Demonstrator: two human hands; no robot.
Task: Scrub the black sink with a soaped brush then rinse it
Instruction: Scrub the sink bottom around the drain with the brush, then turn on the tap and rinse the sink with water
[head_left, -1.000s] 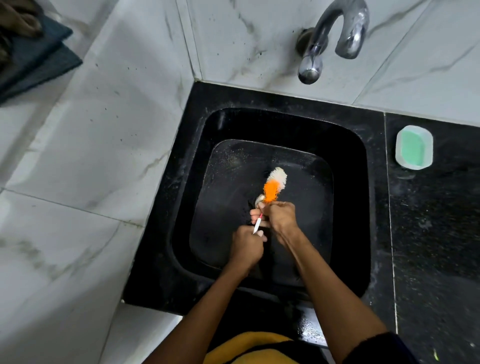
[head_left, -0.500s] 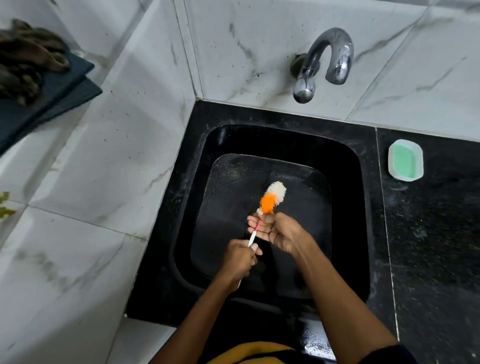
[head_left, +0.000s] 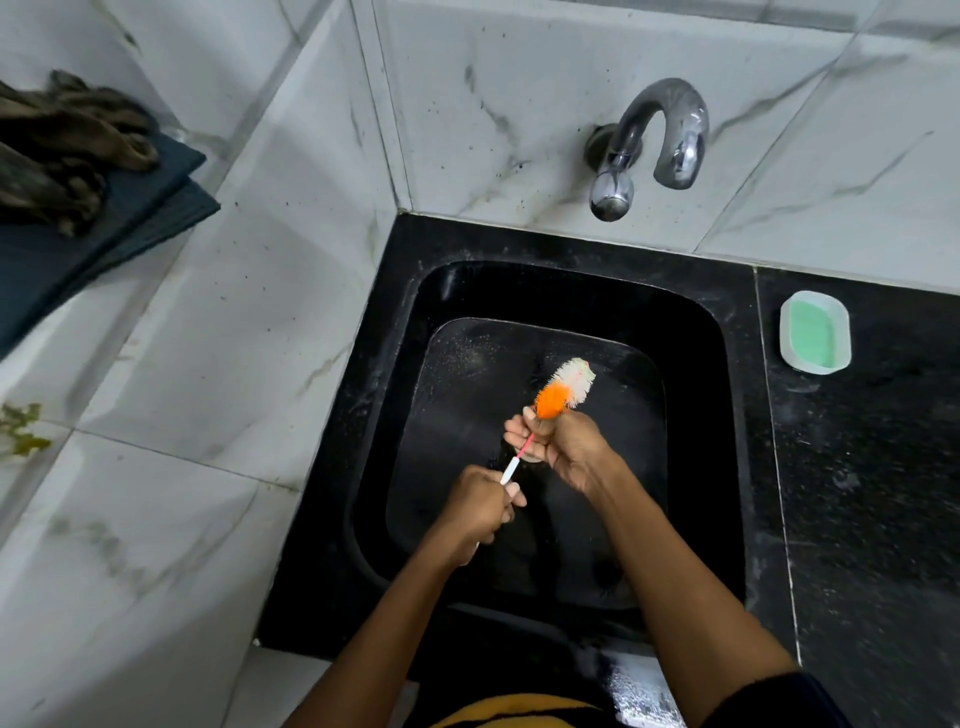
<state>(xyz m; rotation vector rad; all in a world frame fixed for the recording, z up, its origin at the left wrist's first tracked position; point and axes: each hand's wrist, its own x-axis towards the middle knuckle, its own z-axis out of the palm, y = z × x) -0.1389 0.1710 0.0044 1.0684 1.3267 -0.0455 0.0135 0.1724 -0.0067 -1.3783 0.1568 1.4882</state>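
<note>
A square black sink (head_left: 696, 415) fills the middle of the head view, its flat bottom wet and speckled. Over it I hold a thin brush (head_left: 563, 389) with orange and white bristles pointing up and right. My left hand (head_left: 480, 506) is closed on the lower end of its white and pink handle. My right hand (head_left: 561, 449) wraps the shaft just below the orange bristles, fingers partly spread. The brush head hangs above the sink bottom; I cannot tell whether it touches.
A chrome tap (head_left: 649, 140) juts from the marble wall behind the sink, with no water running. A white dish with green soap (head_left: 814, 333) sits on the black counter at the right. Dark folded cloths (head_left: 78, 208) lie on the ledge at far left.
My hands have drawn apart along the handle, the left sliding toward its end. The right hand's fingers have loosened around the shaft. The camera view has tilted upward.
</note>
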